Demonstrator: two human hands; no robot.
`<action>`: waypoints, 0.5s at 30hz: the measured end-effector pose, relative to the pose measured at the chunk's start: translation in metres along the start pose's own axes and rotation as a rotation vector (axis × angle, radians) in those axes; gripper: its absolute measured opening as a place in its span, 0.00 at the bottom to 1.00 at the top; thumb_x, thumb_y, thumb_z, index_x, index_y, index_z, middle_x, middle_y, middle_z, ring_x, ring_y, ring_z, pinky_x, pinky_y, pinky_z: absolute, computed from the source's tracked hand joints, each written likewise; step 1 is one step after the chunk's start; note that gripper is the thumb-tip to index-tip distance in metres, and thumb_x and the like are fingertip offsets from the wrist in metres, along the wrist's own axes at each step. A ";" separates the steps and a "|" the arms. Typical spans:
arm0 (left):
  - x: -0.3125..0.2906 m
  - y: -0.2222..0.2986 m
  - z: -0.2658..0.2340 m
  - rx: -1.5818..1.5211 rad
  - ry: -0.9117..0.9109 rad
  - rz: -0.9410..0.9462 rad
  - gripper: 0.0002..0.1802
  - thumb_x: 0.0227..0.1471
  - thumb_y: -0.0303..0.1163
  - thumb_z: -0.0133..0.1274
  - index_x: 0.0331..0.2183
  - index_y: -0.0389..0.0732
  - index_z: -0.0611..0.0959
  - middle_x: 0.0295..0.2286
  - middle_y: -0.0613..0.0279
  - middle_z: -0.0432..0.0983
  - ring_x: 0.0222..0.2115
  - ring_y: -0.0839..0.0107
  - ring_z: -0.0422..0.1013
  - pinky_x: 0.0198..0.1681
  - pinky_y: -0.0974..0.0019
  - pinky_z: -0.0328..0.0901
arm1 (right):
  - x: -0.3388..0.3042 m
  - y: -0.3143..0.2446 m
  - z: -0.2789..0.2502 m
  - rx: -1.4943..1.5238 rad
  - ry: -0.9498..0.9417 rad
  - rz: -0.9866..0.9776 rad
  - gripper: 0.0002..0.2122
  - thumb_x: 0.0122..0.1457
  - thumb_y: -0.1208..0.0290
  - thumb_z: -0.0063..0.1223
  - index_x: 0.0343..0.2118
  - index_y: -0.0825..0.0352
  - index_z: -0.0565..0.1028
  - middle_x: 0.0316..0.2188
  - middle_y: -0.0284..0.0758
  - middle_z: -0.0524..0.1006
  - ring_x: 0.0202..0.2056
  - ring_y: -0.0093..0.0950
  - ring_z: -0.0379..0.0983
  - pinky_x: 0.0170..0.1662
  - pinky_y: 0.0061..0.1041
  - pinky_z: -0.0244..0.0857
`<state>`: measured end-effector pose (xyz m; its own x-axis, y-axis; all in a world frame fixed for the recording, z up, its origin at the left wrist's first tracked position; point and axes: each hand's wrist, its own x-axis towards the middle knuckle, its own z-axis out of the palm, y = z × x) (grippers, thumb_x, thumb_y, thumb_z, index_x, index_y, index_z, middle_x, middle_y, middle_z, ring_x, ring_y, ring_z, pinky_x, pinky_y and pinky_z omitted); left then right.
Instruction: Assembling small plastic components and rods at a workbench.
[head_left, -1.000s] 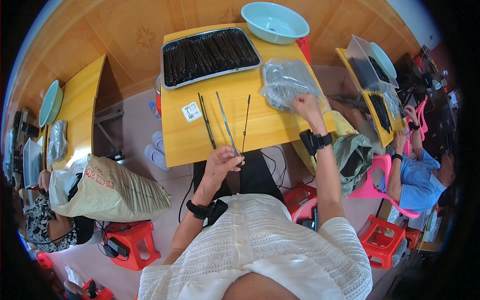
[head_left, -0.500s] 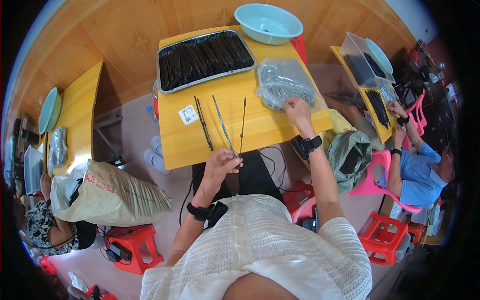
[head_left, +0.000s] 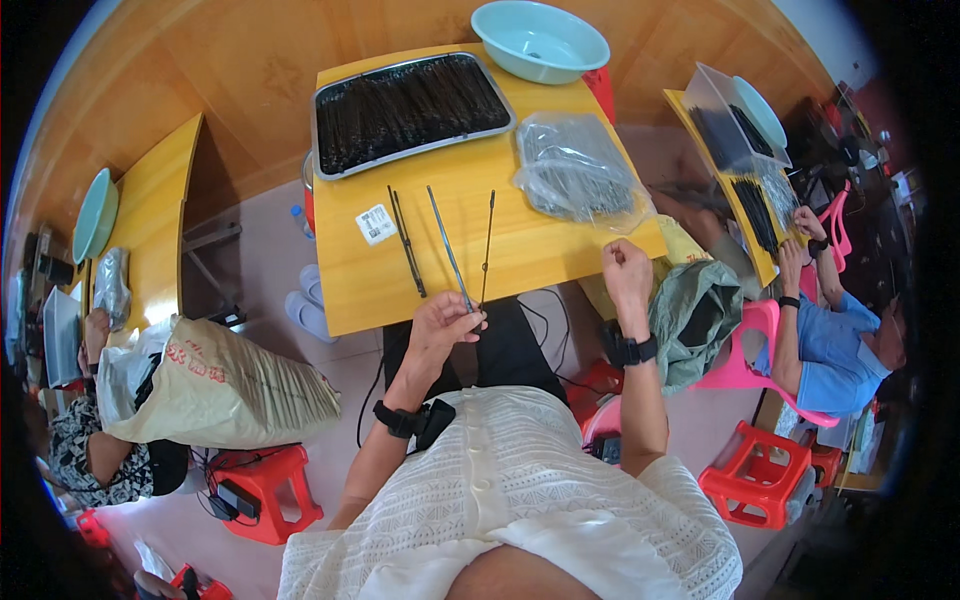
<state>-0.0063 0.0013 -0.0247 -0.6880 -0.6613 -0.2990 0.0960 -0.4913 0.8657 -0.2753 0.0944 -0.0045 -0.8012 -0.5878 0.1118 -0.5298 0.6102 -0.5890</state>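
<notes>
My left hand (head_left: pixel 448 327) pinches the lower ends of two thin rods at the front edge of the yellow table (head_left: pixel 345 290). The grey metallic rod (head_left: pixel 446 236) leans left, while the slimmer dark rod (head_left: pixel 488 235) stands nearly straight and has a small knot partway along. My right hand (head_left: pixel 627 275) is closed, with curled fingers, over the table's right front corner; whatever it may hold is hidden. Beyond it lies a clear plastic bag (head_left: pixel 575 165) full of thin grey rods. Left of the held rods, a pair of dark rods (head_left: pixel 405 240) rests on the table.
A metal tray (head_left: pixel 415 155) of black rods and a pale blue basin (head_left: pixel 540 45) stand at the back. A white label (head_left: pixel 377 225) lies at left. Beside my right arm is a green sack (head_left: pixel 690 330); a beige sack (head_left: pixel 240 390) stands left. People work at both side tables.
My right hand has drawn back from the plastic bag toward me and slightly right, to the table corner. The left hand keeps its pinch on the rods, almost unmoved.
</notes>
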 end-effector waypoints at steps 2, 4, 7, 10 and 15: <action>-0.001 0.000 0.000 0.006 -0.010 0.001 0.06 0.46 0.26 0.54 0.30 0.40 0.75 0.27 0.64 0.75 0.28 0.74 0.73 0.28 0.75 0.67 | -0.018 0.006 -0.004 0.066 -0.033 0.035 0.07 0.47 0.69 0.49 0.24 0.66 0.75 0.21 0.38 0.76 0.24 0.33 0.73 0.26 0.29 0.64; -0.001 0.000 0.001 0.002 -0.006 -0.002 0.06 0.46 0.27 0.54 0.30 0.41 0.75 0.26 0.64 0.75 0.28 0.74 0.73 0.28 0.75 0.67 | -0.037 0.004 -0.010 0.665 -0.267 0.327 0.04 0.47 0.73 0.52 0.26 0.65 0.75 0.21 0.30 0.75 0.23 0.20 0.71 0.23 0.17 0.61; -0.002 0.002 0.003 0.010 -0.005 -0.017 0.06 0.46 0.27 0.54 0.30 0.40 0.75 0.26 0.64 0.75 0.28 0.75 0.72 0.28 0.76 0.67 | -0.058 0.005 -0.010 0.907 -0.419 0.346 0.04 0.46 0.76 0.54 0.27 0.65 0.75 0.21 0.25 0.74 0.23 0.13 0.68 0.22 0.10 0.57; -0.001 0.008 0.008 -0.014 -0.088 0.004 0.06 0.46 0.26 0.54 0.30 0.40 0.75 0.27 0.63 0.75 0.28 0.75 0.72 0.29 0.76 0.66 | -0.067 -0.006 -0.007 1.054 -0.507 0.314 0.04 0.46 0.75 0.56 0.27 0.64 0.75 0.21 0.27 0.74 0.23 0.14 0.68 0.21 0.11 0.56; -0.009 0.018 0.008 -0.032 -0.219 0.001 0.08 0.45 0.24 0.53 0.32 0.38 0.75 0.31 0.64 0.74 0.28 0.75 0.72 0.30 0.77 0.66 | -0.070 -0.057 0.004 1.181 -0.716 0.260 0.03 0.48 0.76 0.54 0.28 0.66 0.74 0.22 0.30 0.75 0.23 0.15 0.69 0.22 0.10 0.56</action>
<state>-0.0043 0.0031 -0.0034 -0.8275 -0.5243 -0.2009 0.1172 -0.5112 0.8515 -0.1883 0.0983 0.0180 -0.3360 -0.8863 -0.3187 0.4392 0.1519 -0.8855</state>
